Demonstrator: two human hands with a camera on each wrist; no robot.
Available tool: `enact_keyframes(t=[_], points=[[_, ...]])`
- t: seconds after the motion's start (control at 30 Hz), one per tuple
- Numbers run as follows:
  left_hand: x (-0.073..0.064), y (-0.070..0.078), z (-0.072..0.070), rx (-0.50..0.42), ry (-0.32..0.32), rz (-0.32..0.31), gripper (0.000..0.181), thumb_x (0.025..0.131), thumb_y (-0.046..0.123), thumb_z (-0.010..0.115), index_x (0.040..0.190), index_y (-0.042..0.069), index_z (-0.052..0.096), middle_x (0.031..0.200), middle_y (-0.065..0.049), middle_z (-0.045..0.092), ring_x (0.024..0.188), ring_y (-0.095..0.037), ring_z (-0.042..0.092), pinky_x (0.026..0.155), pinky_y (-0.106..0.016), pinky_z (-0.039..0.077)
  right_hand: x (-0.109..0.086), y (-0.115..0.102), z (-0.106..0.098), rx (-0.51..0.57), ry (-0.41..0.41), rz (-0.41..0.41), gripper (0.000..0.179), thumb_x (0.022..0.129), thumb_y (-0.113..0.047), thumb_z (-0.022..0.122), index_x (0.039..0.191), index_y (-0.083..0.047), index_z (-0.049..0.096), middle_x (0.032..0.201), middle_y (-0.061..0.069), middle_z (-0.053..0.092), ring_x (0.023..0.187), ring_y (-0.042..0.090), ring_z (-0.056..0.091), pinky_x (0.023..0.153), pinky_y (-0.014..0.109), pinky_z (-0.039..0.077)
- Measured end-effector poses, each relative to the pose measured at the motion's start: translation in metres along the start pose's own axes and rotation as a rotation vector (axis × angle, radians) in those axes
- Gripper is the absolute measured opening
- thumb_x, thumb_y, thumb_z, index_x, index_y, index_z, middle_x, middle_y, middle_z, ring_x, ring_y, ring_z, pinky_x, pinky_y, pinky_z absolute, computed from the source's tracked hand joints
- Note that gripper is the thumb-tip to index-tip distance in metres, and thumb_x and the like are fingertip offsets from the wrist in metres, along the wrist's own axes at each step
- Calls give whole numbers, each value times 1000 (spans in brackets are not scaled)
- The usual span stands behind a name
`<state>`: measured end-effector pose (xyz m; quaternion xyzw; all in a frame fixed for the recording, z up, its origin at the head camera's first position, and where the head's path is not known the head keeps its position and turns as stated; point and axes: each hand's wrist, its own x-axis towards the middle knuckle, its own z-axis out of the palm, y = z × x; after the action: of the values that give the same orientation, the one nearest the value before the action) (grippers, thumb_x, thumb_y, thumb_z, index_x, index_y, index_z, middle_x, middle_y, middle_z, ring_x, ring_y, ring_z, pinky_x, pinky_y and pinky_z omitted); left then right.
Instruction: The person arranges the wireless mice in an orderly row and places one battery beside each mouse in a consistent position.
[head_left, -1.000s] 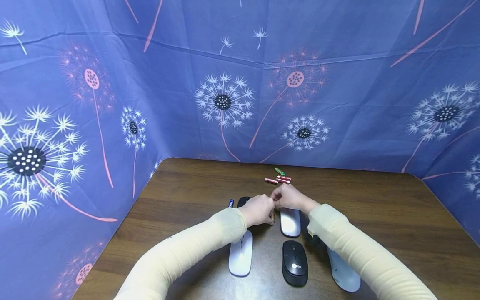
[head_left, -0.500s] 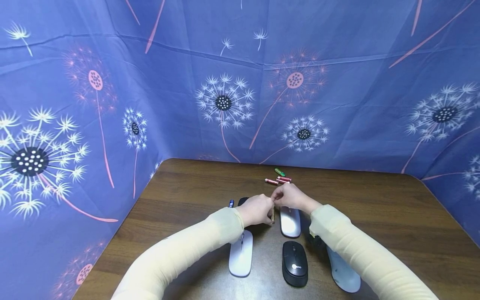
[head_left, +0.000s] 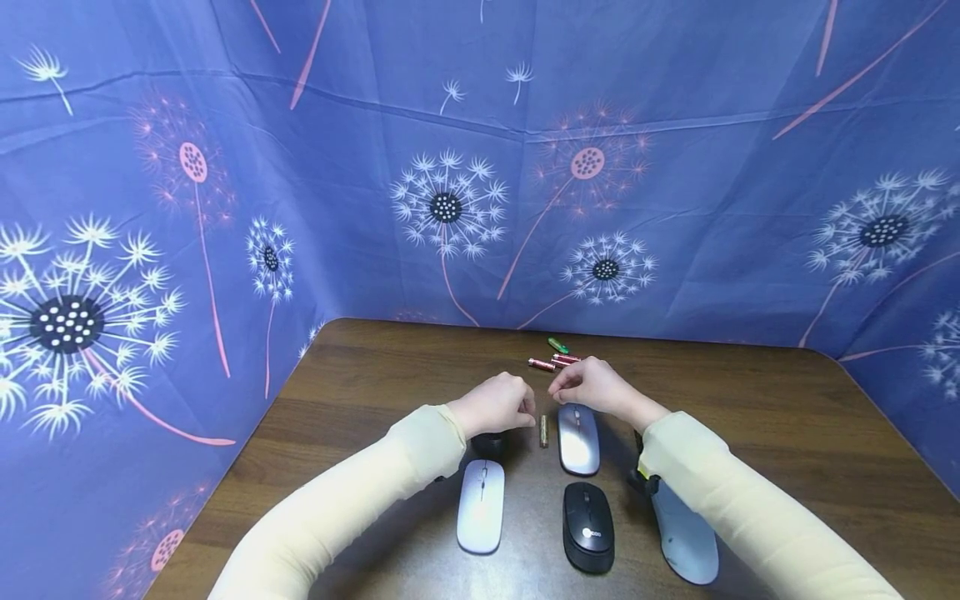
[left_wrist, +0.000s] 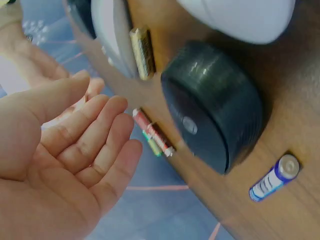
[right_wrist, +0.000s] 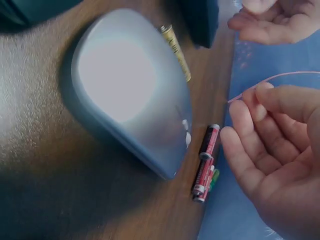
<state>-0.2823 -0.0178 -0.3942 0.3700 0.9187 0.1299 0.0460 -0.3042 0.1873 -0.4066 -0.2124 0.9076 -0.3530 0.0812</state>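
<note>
A gold battery (head_left: 543,432) lies on the table between a black mouse (head_left: 489,446) and a silver mouse (head_left: 579,450). My left hand (head_left: 495,404) hovers over the black mouse, partly covering it in the head view. Its fingers are loosely curled around nothing, and the left wrist view (left_wrist: 80,155) of that palm confirms it is bare. Beyond the silver mouse hovers my right hand (head_left: 592,387), holding nothing, fingers bent loosely in the right wrist view. A blue battery (left_wrist: 275,177) beside the black mouse appears only in the left wrist view.
Several red batteries (head_left: 542,364) and a green battery (head_left: 557,344) lie near the table's back edge. Closer in are a white mouse (head_left: 481,508), another black mouse (head_left: 588,525) and a pale blue-grey mouse (head_left: 686,537), partly under the right sleeve. A patterned blue cloth (head_left: 450,283) hangs behind the table.
Both hands have let go of the gold battery and drawn apart, the left one leftward, the right one rightward. The gold battery now lies exposed on the table.
</note>
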Motion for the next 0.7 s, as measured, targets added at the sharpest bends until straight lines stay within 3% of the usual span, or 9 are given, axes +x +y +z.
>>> enact_keyframes(t=[0.27, 0.43, 0.6, 0.7], points=[[4, -12, -16, -122, 72, -37, 13, 88, 15, 65, 95, 7, 72, 87, -2, 72, 76, -9, 63, 68, -21, 50, -12, -1, -5, 256, 63, 140, 17, 87, 0, 61, 100, 10, 67, 92, 22, 69, 80, 21, 68, 74, 39, 56], [10, -19, -20, -205, 111, -105, 15, 91, 15, 61, 97, 6, 72, 90, -4, 72, 80, -11, 63, 72, -24, 51, -13, 7, -8, 372, 86, 214, 26, 92, -2, 54, 110, 16, 59, 101, 29, 66, 87, 30, 68, 81, 43, 55], [20, -29, -21, -319, 145, -197, 20, 92, 15, 57, 102, 4, 70, 91, -5, 71, 85, -14, 63, 76, -24, 49, -9, 12, -12, 480, 131, 294, 31, 95, -2, 47, 115, 20, 54, 91, 20, 69, 79, 21, 69, 80, 40, 55], [27, -35, -18, -475, 155, -270, 23, 93, 15, 56, 105, 0, 69, 92, -11, 70, 85, -19, 65, 70, -23, 50, -8, 14, -14, 560, 147, 330, 34, 96, -4, 43, 119, 20, 50, 84, 8, 69, 76, 15, 67, 80, 36, 56]])
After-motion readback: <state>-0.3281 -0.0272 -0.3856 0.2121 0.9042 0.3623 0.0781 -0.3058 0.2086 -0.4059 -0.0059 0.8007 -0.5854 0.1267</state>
